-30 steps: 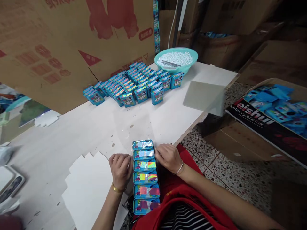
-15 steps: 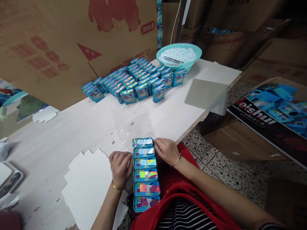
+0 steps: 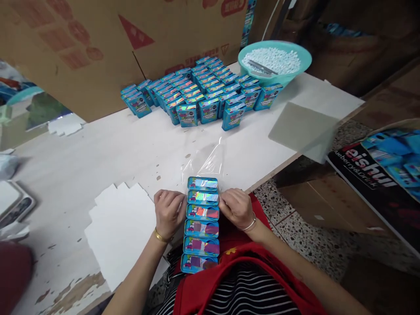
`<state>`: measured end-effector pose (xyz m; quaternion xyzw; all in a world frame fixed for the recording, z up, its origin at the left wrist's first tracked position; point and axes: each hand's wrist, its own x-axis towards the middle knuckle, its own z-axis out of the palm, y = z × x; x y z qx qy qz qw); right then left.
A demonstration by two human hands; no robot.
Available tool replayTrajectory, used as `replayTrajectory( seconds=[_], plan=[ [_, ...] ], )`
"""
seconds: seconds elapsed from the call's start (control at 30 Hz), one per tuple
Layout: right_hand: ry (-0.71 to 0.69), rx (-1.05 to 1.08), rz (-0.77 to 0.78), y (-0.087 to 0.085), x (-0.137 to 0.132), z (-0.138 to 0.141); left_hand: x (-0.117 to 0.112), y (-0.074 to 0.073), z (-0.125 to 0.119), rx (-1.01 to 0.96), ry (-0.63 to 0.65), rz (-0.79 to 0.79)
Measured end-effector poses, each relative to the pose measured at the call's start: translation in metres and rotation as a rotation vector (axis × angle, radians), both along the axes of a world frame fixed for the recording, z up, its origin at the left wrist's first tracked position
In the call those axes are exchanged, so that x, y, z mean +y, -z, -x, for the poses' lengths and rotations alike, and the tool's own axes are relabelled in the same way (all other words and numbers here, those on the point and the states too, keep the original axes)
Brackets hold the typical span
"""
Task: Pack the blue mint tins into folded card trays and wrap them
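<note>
A row of six little blue boxes lies flat at the near edge of the white table, right in front of the person. Part of the row hangs over the person's lap. The left hand is curled and pinches the left side of the row. The right hand is curled and pinches the right side. A clear wrap seems to go around the row, and its far end sticks out loose and open. So, I think, the six are lined up, but the wrap is not closed. Far back, many more blue boxes stand unwrapped near a green bowl of white bits. White card sheets lie by the left hand.
</note>
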<state>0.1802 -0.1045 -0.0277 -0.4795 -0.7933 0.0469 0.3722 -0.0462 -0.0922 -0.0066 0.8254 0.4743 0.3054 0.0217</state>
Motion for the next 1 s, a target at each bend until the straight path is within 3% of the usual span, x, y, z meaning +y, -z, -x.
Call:
replayTrajectory(
  seconds=[0.1, 0.27, 0.37, 0.47, 0.77, 1.0],
  plan=[
    [0.009, -0.029, 0.023, 0.003, -0.009, -0.002, -0.005, 0.004, 0.005, 0.002, 0.019, 0.012],
    [0.187, -0.069, 0.128, 0.015, -0.001, 0.002, -0.003, 0.012, 0.009, 0.063, -0.043, 0.070],
    [0.159, -0.154, 0.186, 0.020, 0.004, 0.006, 0.002, 0.017, 0.007, 0.188, -0.058, 0.145],
    [0.059, -0.225, 0.206, 0.018, -0.006, 0.004, -0.003, 0.017, 0.010, 0.262, 0.022, 0.174],
    [-0.330, -0.289, 0.215, 0.014, -0.064, -0.006, -0.082, -0.009, 0.024, 0.281, 0.193, 0.296],
    [-0.627, -0.319, 0.341, 0.010, -0.093, -0.015, -0.156, 0.002, 0.027, 0.193, 0.251, 0.298]
  ],
)
